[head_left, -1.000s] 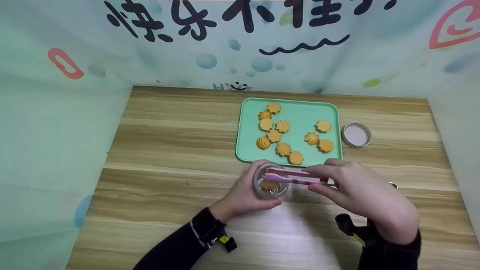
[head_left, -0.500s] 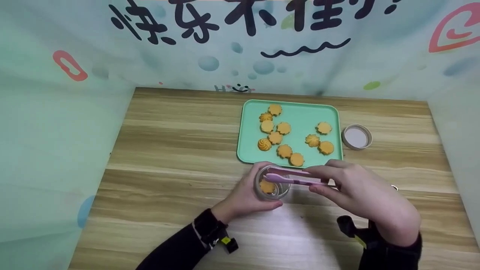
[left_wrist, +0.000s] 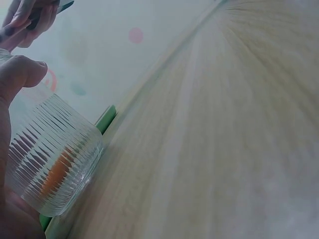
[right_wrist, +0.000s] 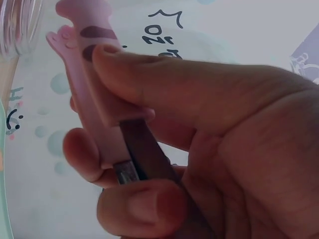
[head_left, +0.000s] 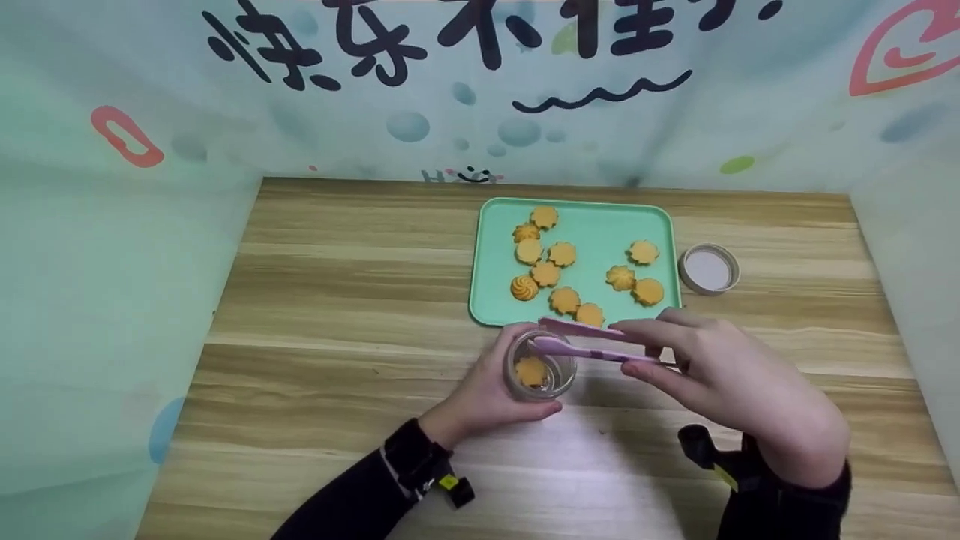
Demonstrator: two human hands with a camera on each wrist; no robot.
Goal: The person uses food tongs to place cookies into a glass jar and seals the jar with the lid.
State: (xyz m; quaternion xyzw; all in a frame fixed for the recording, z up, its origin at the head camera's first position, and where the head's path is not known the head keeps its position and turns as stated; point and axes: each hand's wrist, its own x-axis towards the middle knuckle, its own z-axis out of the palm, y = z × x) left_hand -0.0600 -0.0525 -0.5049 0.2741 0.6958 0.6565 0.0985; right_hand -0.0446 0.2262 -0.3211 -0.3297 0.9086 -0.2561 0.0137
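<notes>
My left hand (head_left: 484, 386) grips a clear ribbed glass jar (left_wrist: 57, 157) round its side, with its mouth facing up. One cookie (head_left: 531, 371) lies in the bottom of the jar. Between thumb and fingers, my right hand (head_left: 712, 367) pinches pink tongs (right_wrist: 102, 64), whose metal end runs back under the palm. The tips of the tongs hover over the jar's far rim, spread apart with nothing between them. Just beyond the jar lies a mint-green tray (head_left: 600, 225) bearing several scalloped cookies, among them a swirled cookie (head_left: 524, 287).
A round lid (head_left: 709, 268) lies inner side up, right of the tray. The wooden table (head_left: 360, 262) meets a printed cloth backdrop (head_left: 420, 90) behind, with cloth at both sides too.
The tongs have spread wider and risen away from the jar's mouth toward the tray. The cookie in the jar shows more fully than a second ago. My left hand keeps its hold.
</notes>
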